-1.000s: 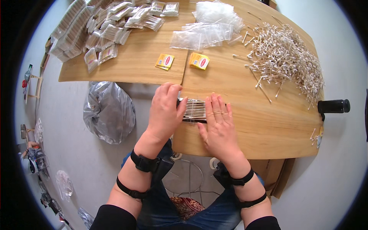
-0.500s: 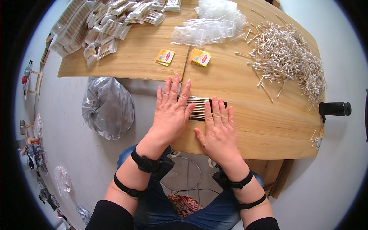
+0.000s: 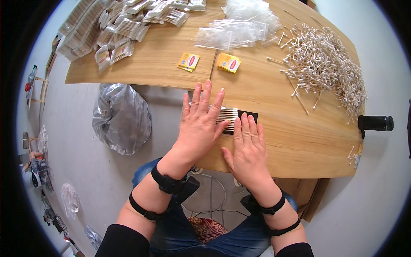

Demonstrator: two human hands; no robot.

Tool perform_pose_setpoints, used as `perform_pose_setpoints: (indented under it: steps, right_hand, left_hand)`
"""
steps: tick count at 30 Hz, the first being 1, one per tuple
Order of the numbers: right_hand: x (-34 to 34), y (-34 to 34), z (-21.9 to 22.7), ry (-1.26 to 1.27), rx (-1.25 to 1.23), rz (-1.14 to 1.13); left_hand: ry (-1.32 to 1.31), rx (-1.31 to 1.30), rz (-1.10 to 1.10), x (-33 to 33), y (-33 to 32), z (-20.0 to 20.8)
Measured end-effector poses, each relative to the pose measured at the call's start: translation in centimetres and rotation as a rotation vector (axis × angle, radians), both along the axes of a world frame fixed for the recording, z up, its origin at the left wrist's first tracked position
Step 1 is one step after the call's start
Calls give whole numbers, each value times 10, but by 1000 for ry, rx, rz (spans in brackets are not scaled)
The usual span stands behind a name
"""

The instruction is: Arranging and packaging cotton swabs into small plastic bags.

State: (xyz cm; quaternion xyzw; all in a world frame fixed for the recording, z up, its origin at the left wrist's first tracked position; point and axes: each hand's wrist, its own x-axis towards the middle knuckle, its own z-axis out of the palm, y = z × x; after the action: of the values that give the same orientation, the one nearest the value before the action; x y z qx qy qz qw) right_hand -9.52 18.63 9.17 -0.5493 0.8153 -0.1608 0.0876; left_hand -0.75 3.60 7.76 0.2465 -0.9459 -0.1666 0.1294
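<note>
A row of white-tipped cotton swabs (image 3: 229, 116) lies side by side on a small black mat (image 3: 249, 115) near the table's front edge. My left hand (image 3: 199, 124) rests flat over the left part of the row, fingers spread and thumb across the sticks; it hides their left ends. My right hand (image 3: 249, 152) lies palm down with outstretched fingers, its fingertips at the right ends of the swabs and the mat's lower edge. Beyond the hands lie two small stacks of yellow cards, a left stack (image 3: 188, 61) and a right stack (image 3: 229, 63).
A big heap of loose cotton swabs (image 3: 325, 68) covers the right side of the wooden table (image 3: 299, 150). Clear plastic bags (image 3: 239, 32) lie at the back, filled swab packets (image 3: 128, 30) at back left. A grey bag (image 3: 122, 120) stands left; a black cylinder (image 3: 376, 123) juts from the right edge.
My left hand has slid slightly right over the swabs. The right fingertips have come a little nearer to me, showing more of the swab tips. The whole view has shifted slightly.
</note>
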Motion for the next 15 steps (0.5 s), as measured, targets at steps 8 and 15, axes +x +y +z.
perform_pose_setpoints:
  steps: [8,15]
  right_hand:
    - [4,5,3,-4,21,16]
    - [-3,8,5,-32,-27,58]
  left_hand:
    - [0,32,-21,-4,4,-4]
    - [-137,-19,-72,3,2,3]
